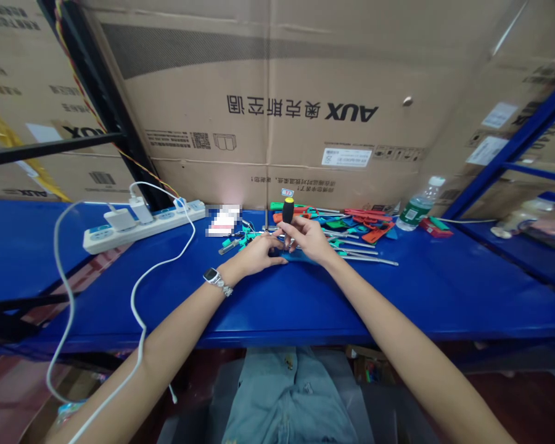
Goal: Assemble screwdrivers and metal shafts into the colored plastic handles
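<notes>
My right hand (pixel 306 239) is closed around the lower part of an upright screwdriver (pixel 288 211) with a black handle and yellow top. Beside it, my left hand (pixel 260 251) rests low over the blue table (pixel 277 308), its fingers bent near the screwdriver's lower end. A blue piece (pixel 300 257) lies under the hands; what the left fingers hold is hidden. Behind and to the right are metal rods (pixel 370 259) with green, red and orange handles (pixel 378 232). Small green parts (pixel 246 234) lie just beyond my left hand.
A white power strip (pixel 143 229) with plugs and a loose white cable (pixel 136 302) is at the left. A clear bottle (pixel 416 206) and a red box (pixel 435 228) stand at the right. A large cardboard box (pixel 305 68) rises behind the table.
</notes>
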`<state>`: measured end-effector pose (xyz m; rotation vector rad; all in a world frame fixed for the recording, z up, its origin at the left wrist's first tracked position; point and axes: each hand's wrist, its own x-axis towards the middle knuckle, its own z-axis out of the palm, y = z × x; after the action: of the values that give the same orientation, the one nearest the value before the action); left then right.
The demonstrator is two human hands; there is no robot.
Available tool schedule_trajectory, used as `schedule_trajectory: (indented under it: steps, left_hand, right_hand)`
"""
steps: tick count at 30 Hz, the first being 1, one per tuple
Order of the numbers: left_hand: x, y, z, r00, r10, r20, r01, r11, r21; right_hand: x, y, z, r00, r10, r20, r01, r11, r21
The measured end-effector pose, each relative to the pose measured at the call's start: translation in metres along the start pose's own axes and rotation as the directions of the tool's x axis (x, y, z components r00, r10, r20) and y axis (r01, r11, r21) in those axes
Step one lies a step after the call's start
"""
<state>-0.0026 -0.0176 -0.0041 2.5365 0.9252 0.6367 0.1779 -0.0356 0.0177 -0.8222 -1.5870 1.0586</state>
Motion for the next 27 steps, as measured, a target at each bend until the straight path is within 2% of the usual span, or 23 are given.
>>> schedule_trajectory:
  steps: [2,3,6,9,11,13,15,18,23,27]
  left_hand:
    - [0.0,0.0,0.0,1.0,-0.007,0.002,0.007,1.0,0.0]
    - [-0.001,0.001,0.0,1.0,-0.014,0.001,0.014,1.0,-0.003]
    - [-0.003,0.003,-0.001,0.999,-0.032,-0.009,0.032,0.999,-0.025]
    - [-0.006,0.007,-0.004,0.999,-0.039,-0.018,0.039,0.999,-0.006]
    - [-0.008,0.011,-0.006,1.0,-0.015,-0.022,0.016,0.997,0.079]
    - [-0.008,0.018,-0.007,0.999,0.029,-0.014,-0.025,0.972,0.233]
    - [-0.007,0.024,-0.006,0.999,0.054,0.002,-0.051,0.91,0.411]
    - [-0.002,0.032,-0.002,0.999,0.022,0.034,-0.038,0.808,0.588]
    - [0.008,0.046,-0.003,0.983,-0.104,0.15,-0.03,0.72,0.694]
    - [0.014,0.059,-0.006,0.964,-0.153,0.216,-0.05,0.696,0.716]
  right_hand:
    - [-0.001,-0.002,-0.002,0.999,-0.015,0.037,0.016,1.0,-0.021]
    - [-0.001,-0.003,-0.001,0.999,-0.032,0.016,0.033,0.999,-0.023]
    - [-0.001,-0.003,0.0,0.986,-0.09,-0.138,0.091,0.996,-0.002]
    - [-0.001,0.003,-0.001,0.956,-0.061,-0.286,0.069,0.997,0.018]
    - [0.0,0.009,-0.004,0.942,0.02,-0.334,-0.01,0.999,0.03]
    - [0.0,0.016,-0.005,0.93,0.099,-0.353,-0.09,0.995,0.043]
    - [0.001,0.021,-0.004,0.919,0.143,-0.369,-0.135,0.99,0.048]
    - [0.0,0.025,0.0,0.908,0.146,-0.392,-0.146,0.989,0.029]
    - [0.0,0.026,0.002,0.908,0.132,-0.397,-0.147,0.989,-0.007]
    - [0.0,0.027,0.002,0.892,0.146,-0.429,-0.171,0.985,-0.02]
